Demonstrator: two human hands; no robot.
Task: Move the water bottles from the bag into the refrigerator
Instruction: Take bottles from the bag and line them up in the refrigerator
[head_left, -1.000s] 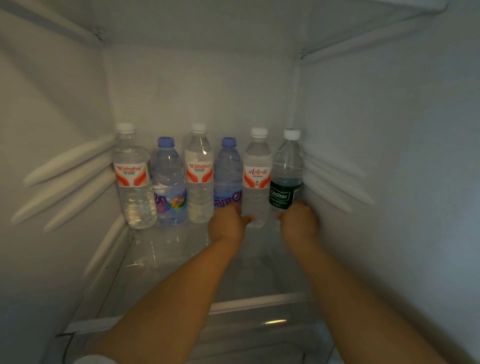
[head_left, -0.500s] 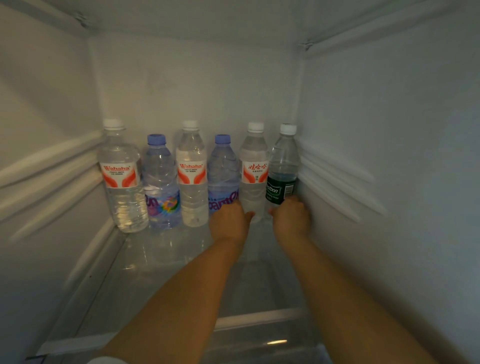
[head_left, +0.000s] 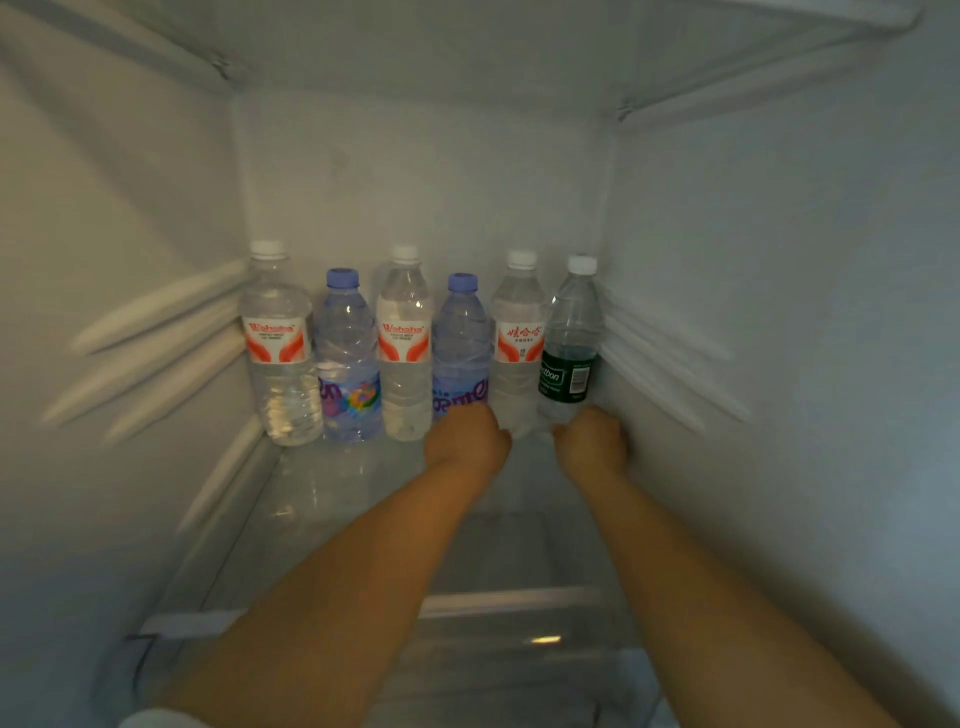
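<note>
Far-left bottle (head_left: 279, 343): I read "Wahaha" in red.
Third bottle (head_left: 404, 343): "Wahaha" again.
Fifth bottle (head_left: 518, 343): red Chinese characters.
Green-label bottle (head_left: 569, 338): I see only "...tbon".
Purple labels: unreadable to me.

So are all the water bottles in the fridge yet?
Six bottles stand in a row on the shelf. The left hand is at the base of the second purple bottle, the right hand at the green-label bottle, seemingly nudging them into place. The bag isn't in view, so I can't tell if more remain.

Bottles – three red-label (head_left: 279, 343), two purple-cap (head_left: 347, 358), one green-label (head_left: 569, 343).
</note>
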